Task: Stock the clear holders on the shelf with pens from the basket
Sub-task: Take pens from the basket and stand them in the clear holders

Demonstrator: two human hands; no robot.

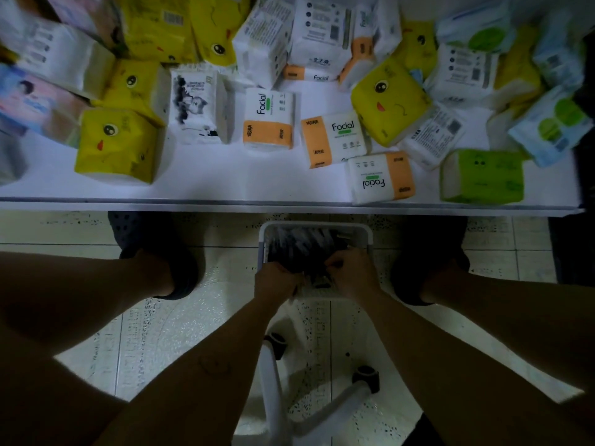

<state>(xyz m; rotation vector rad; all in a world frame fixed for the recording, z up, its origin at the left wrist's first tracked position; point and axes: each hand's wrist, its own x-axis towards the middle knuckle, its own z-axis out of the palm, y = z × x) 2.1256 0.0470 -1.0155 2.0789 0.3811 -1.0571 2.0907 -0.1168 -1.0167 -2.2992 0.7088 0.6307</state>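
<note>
Both hands are down in the white basket (369, 240), which sits low over the tiled floor (180, 320), just on the near side of the shelf (193, 201) edge. The left hand (277, 280) and right hand (351, 272) are close together at the basket's near end, fingers curled into the dark pens (299, 246) and clamped on a bunch of them, though the dim light hides how many each holds. The rest of the pens lie loosely toward the basket's far end.

The step in hand looks like gathering a bundle. It goes best if the pens are squared up so they all point one way, and the bunch is kept small enough that none slip out on the lift to the shelf.

No clear holders are in view; the shelf here carries only tissue packs (269, 120), so the holders must be found before the bundle is raised
</note>
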